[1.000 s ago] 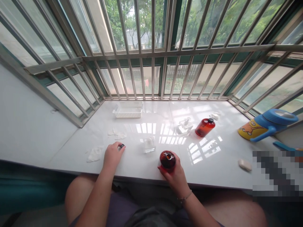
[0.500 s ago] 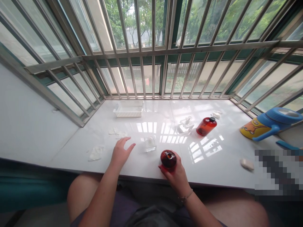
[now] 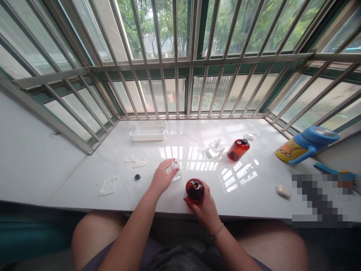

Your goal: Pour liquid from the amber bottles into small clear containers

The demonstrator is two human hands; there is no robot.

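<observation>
My right hand (image 3: 203,205) is wrapped round an amber bottle (image 3: 194,189) near the front edge. The bottle stands uncapped, its round mouth facing up. My left hand (image 3: 163,176) has its thumb and fingers curled about the top of a small clear square bottle (image 3: 176,175), which rests on the white surface. Its top is partly hidden by the fingers. Left of that hand lies a small black cap (image 3: 137,177). Another amber bottle (image 3: 238,149), with a black cap on, stands farther back on the right, beside a second clear bottle (image 3: 216,148) with a pump top.
A white perforated basket (image 3: 148,136) sits at the back left. Crumpled white tissues (image 3: 108,187) lie on the left. To the right are a blue and yellow jug (image 3: 306,145) and a pale, soap-like block (image 3: 283,191). Metal window bars (image 3: 177,92) border the ledge (image 3: 194,130).
My left hand has moved right, from open above the surface to the small clear bottle. The black cap it hid now shows. My right hand still holds the amber bottle; the view shifted slightly.
</observation>
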